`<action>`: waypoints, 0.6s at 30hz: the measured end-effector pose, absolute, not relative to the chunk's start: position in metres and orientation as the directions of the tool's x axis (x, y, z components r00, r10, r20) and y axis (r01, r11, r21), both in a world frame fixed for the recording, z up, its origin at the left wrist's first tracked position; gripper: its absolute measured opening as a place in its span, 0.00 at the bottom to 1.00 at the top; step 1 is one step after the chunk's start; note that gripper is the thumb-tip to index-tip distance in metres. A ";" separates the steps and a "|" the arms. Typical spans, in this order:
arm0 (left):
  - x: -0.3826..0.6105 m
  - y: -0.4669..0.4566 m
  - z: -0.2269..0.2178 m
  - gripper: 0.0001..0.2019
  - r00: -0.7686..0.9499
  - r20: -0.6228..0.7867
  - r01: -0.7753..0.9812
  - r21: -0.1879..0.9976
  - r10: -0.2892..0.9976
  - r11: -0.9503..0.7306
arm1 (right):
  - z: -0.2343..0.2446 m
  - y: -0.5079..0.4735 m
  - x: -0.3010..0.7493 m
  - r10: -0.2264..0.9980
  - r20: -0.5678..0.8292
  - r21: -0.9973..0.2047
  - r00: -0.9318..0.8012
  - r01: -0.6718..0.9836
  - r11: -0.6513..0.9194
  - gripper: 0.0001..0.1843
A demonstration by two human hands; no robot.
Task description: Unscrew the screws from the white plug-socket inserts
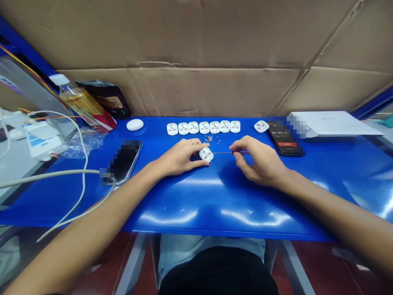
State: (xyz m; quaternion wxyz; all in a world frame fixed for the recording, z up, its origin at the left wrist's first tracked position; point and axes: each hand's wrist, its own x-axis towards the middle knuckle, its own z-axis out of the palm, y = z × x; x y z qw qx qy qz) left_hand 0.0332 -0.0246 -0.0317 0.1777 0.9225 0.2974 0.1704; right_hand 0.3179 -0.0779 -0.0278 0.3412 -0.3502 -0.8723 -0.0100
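My left hand (186, 157) is closed round the edge of a small white plastic socket piece (206, 154), thumb and fingers on either side of it, at the middle of the blue table. My right hand (259, 159) grips the red handle of a screwdriver (222, 153), whose thin shaft points left with its tip at the piece. Just beyond lies a pile of small screws (209, 139), with a few scattered to the right. Behind them stands a row of several similar white pieces (204, 128). Another such piece (261, 126) sits apart at the right.
A phone with a running timer (282, 141) and a white box (334, 123) lie at the right. At the left are another phone (124, 162), a drink bottle (84, 104), a dark pouch (106, 98), loose cables (84, 164) and a white oval object (135, 124). Cardboard (184, 90) walls the back.
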 end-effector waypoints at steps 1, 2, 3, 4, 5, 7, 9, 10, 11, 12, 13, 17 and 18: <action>0.033 -0.025 -0.032 0.20 0.767 0.210 0.483 0.431 0.606 -0.762 | -0.027 -0.078 0.318 0.586 0.603 -0.213 -0.541 0.599 0.772 0.12; 0.033 -0.024 -0.032 0.20 0.770 0.210 0.479 0.433 0.603 -0.763 | -0.026 -0.078 0.318 0.574 0.602 -0.208 -0.555 0.585 0.784 0.14; 0.033 -0.024 -0.032 0.20 0.772 0.209 0.477 0.434 0.601 -0.764 | -0.025 -0.078 0.318 0.571 0.601 -0.211 -0.560 0.577 0.789 0.15; 0.033 -0.024 -0.032 0.20 0.772 0.208 0.477 0.435 0.601 -0.764 | -0.025 -0.078 0.319 0.578 0.598 -0.219 -0.556 0.580 0.785 0.14; 0.032 -0.024 -0.032 0.20 0.770 0.208 0.479 0.436 0.604 -0.762 | -0.025 -0.078 0.319 0.593 0.594 -0.229 -0.543 0.592 0.772 0.13; 0.032 -0.024 -0.033 0.20 0.764 0.204 0.487 0.439 0.612 -0.755 | -0.026 -0.078 0.319 0.634 0.584 -0.243 -0.507 0.636 0.733 0.09; 0.031 -0.023 -0.035 0.21 0.762 0.203 0.491 0.437 0.615 -0.754 | -0.028 -0.078 0.319 0.663 0.584 -0.247 -0.468 0.676 0.694 0.05; 0.031 -0.023 -0.036 0.21 0.762 0.207 0.491 0.434 0.614 -0.755 | -0.028 -0.078 0.318 0.669 0.590 -0.252 -0.452 0.684 0.685 0.04; 0.031 -0.022 -0.037 0.22 0.762 0.212 0.490 0.428 0.612 -0.759 | -0.029 -0.078 0.318 0.668 0.600 -0.261 -0.440 0.682 0.683 0.04; 0.031 -0.022 -0.037 0.23 0.763 0.218 0.489 0.422 0.609 -0.763 | -0.029 -0.078 0.317 0.663 0.611 -0.271 -0.433 0.672 0.689 0.05; 0.031 -0.021 -0.038 0.23 0.763 0.222 0.489 0.418 0.608 -0.766 | -0.028 -0.079 0.316 0.654 0.621 -0.280 -0.432 0.657 0.700 0.07; 0.030 -0.021 -0.039 0.23 0.763 0.223 0.488 0.419 0.607 -0.766 | -0.026 -0.080 0.315 0.627 0.617 -0.289 -0.476 0.603 0.743 0.14; 0.030 -0.021 -0.039 0.23 0.763 0.222 0.487 0.421 0.607 -0.766 | -0.026 -0.080 0.316 0.635 0.605 -0.295 -0.481 0.606 0.739 0.13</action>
